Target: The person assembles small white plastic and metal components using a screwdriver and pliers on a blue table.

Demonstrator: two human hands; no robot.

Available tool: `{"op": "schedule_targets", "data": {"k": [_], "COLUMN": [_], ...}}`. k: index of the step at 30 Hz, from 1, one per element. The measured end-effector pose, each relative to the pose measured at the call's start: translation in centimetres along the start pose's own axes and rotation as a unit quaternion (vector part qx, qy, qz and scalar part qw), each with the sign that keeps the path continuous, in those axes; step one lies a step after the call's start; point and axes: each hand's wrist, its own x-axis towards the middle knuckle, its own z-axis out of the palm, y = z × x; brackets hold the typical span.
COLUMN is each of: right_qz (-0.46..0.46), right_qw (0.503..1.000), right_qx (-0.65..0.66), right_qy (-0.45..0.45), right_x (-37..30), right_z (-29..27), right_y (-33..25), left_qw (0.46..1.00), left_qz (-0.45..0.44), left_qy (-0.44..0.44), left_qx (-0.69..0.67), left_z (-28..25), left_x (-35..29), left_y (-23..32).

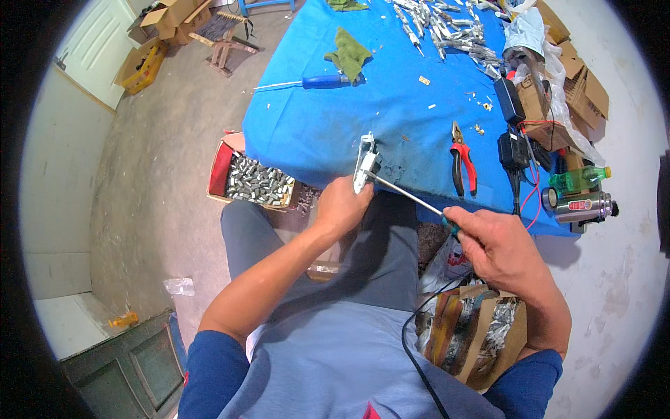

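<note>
My left hand (345, 204) is closed around the lower end of a small white device with a thin wire frame (366, 162), held upright at the near edge of the blue-covered table (300, 133). My right hand (499, 244) grips the dark green handle of a screwdriver (412, 197). Its metal shaft runs up and left, and the tip meets the side of the white device. Exactly what the tip touches is too small to tell. To the right of the device lie pliers with red and black handles (463, 160).
A blue-handled screwdriver (322, 82) and green cloth (349, 54) lie farther back, near a pile of white-grey parts (447, 31). Black adapters (513, 150), a green bottle (579, 180) and a steel flask (583, 207) line the right edge. A box of metal cylinders (258, 180) stands left, below the tabletop.
</note>
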Motion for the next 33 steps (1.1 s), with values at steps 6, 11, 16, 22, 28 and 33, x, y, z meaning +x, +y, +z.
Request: {"op": "schedule_targets", "data": {"k": [6,11,16,22,28,33], "right_qz": [-0.028,0.014,0.247,0.251,0.089,0.165], "right_qw": [0.999,0.995,0.868,0.689,0.937,0.891], "right_qx": [0.022,0.089,0.420,0.679,0.318,0.417], "right_qy": [0.011,-0.033,-0.100,-0.041,0.113,0.071], "right_x": [0.9,1.1,0.8,-2.3,-3.5,-3.3], "right_z": [0.4,0.4,2.2,12.4,12.6,11.0], "right_y": [0.7,1.6,5.8,8.1,5.1,4.2], "left_qw": [1.000,0.999,0.999,0.999,0.999,0.999], "left_qz": [-0.003,0.001,-0.020,-0.031,-0.031,-0.009], "left_qy": [-0.018,0.000,-0.012,-0.015,-0.038,-0.023], "left_qx": [0.018,0.045,0.039,0.013,0.010,0.027], "left_z": [0.4,0.1,-0.4,-0.1,-0.7,-0.2], "left_x": [0.4,0.0,0.2,0.9,0.7,0.6], "left_y": [-0.8,-0.1,0.5,-0.5,0.1,0.3]}}
